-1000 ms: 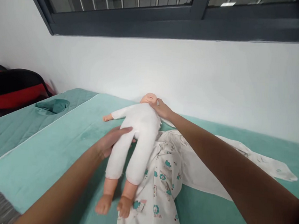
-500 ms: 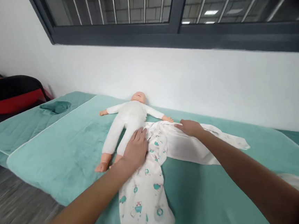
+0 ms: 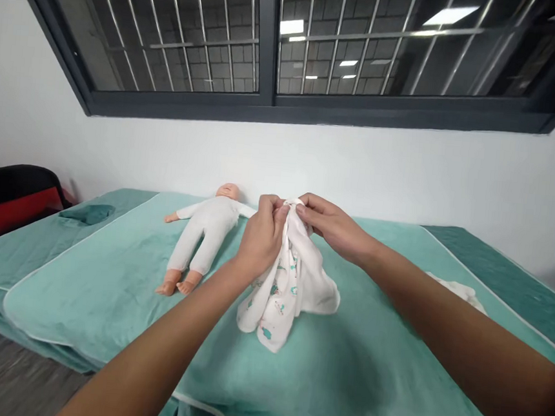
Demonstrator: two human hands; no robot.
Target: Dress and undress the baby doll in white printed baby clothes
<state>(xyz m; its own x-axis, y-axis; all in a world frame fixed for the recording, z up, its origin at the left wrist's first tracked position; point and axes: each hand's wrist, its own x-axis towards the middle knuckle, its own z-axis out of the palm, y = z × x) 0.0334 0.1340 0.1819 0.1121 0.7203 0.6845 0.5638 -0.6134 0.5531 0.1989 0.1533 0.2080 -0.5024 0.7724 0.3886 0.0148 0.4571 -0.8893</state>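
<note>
White printed garment [image 3: 280, 286] is pinched at its top edge by left hand [image 3: 264, 229] and right hand [image 3: 334, 226], both clamped on cloth, close together. Half a second ago it was spread flat beside the doll [image 3: 215, 219]; now it's been gathered and lifted, so handling has been shifted from doll to garment. Whether its hem touches the teal mattress [image 3: 120, 285] can't be told. Doll is laid face-up, far left, released; one forearm end is hidden behind left hand. Second white cloth [image 3: 459, 292] is left at right, partly hidden. Window frame [image 3: 266, 113] is set beyond.
</note>
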